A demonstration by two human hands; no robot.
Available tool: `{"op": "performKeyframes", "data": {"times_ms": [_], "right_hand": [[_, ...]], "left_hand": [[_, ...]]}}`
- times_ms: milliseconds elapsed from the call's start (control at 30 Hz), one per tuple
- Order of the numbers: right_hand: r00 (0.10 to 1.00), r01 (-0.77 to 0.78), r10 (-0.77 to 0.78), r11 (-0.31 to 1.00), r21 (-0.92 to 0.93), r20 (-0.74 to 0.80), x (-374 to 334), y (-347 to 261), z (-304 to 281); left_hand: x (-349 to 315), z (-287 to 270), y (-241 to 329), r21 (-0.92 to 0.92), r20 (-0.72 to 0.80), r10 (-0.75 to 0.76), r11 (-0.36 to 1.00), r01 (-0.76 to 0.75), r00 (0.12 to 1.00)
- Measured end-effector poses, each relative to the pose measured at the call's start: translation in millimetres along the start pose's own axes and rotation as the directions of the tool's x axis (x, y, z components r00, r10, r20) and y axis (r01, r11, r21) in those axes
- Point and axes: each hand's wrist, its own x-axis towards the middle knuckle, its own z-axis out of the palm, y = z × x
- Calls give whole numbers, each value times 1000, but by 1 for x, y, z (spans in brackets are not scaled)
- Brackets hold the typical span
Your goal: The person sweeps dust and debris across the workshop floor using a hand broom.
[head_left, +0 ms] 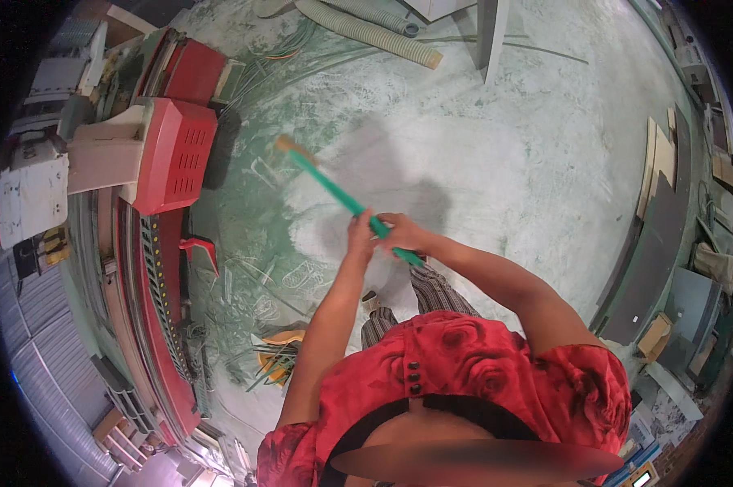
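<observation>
Both my hands are closed round a long green-handled broom (334,188) that slants across the middle of the view. My left hand (361,233) grips the handle on its left side. Close beside it, nearer the handle's lower right end, my right hand (404,234) wraps round it. At the far left end is a tan head (285,144), small and blurred, just above the floor as far as I can see. Whether it touches the floor I cannot tell.
Pale dust streaks the green floor (464,178). A long red machine (175,154) runs along the left, with a red handle (202,247) jutting out. A yellow container (283,339) of thin strips stands by my left arm. Ribbed hoses (374,31) lie far off; boards (660,166) lean right.
</observation>
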Motion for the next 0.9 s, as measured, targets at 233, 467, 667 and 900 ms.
{"op": "performKeyframes", "data": {"times_ms": [233, 467, 667, 900], "right_hand": [[907, -14, -63, 984, -179, -416, -102, -24, -85], [652, -132, -26, 980, -147, -757, -91, -23, -180], [655, -137, 53, 989, -50, -754, -30, -20, -220], [768, -122, -239, 856, -503, -594, 59, 27, -114]], "left_hand": [[-8, 57, -3, 214, 313, -180, 970, 116, 932], [2, 22, -21, 183, 236, -294, 949, 255, 926], [4, 3, -28, 162, 199, -342, 936, 314, 918], [33, -25, -17, 122, 204, -373, 927, 354, 905]]}}
